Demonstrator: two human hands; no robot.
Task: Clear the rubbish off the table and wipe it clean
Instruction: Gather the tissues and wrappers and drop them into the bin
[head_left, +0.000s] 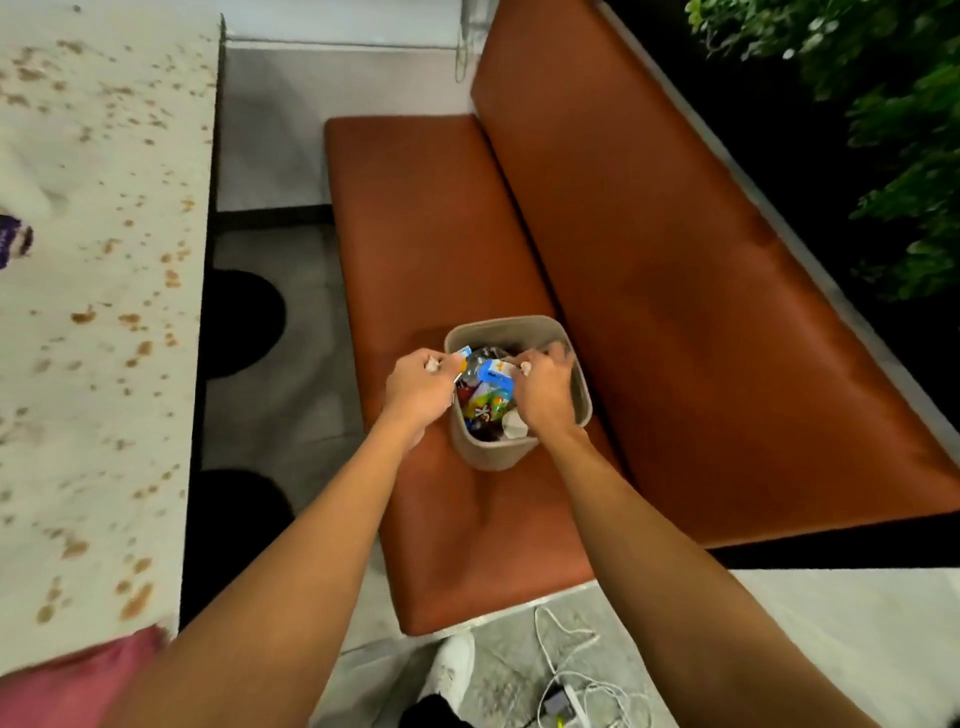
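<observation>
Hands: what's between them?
Head view: a blue carton and other rubbish in the bin lie between the left hand and right hand, each gripping white paper.

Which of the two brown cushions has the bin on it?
The narrower cushion nearer the table: the bin stands on it. The wider cushion beside it carries nothing.

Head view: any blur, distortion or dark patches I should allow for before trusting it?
Head view: wide-angle skews the table edge and bench; the table's left part is smeared with blur; left hand, right hand and bin are sharp enough to show a white scrap in each fist, evenly lit; the corner by the plants is nearly black.
</observation>
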